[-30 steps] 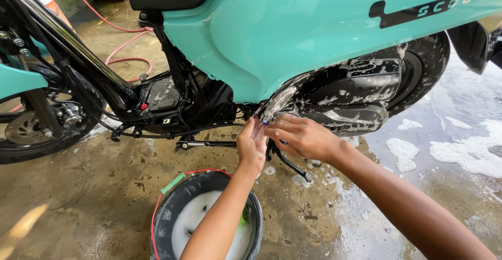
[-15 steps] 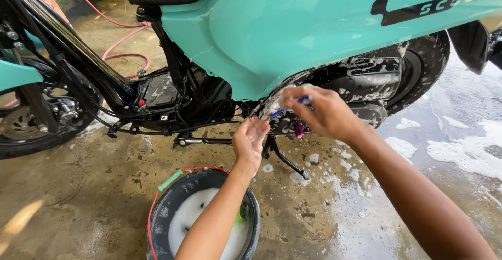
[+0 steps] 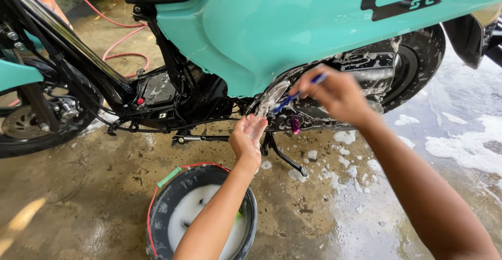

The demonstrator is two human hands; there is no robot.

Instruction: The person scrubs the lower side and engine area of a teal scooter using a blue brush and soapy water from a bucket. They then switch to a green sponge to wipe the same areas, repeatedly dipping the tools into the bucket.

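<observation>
Beside the soapy engine case [image 3: 314,111], the right hand [image 3: 337,95] pinches a blue brush [image 3: 293,97] angled down-left toward it; the left hand [image 3: 248,134] hovers nearer, fingers open

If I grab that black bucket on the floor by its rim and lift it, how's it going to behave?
The bucket holds white suds and probably water, so it would likely feel heavy and slosh if tilted. Its rim looks wet, so probably slippery; the thin red handle may grip better. On the wet concrete floor it would probably slide rather than tip if pushed.
</observation>
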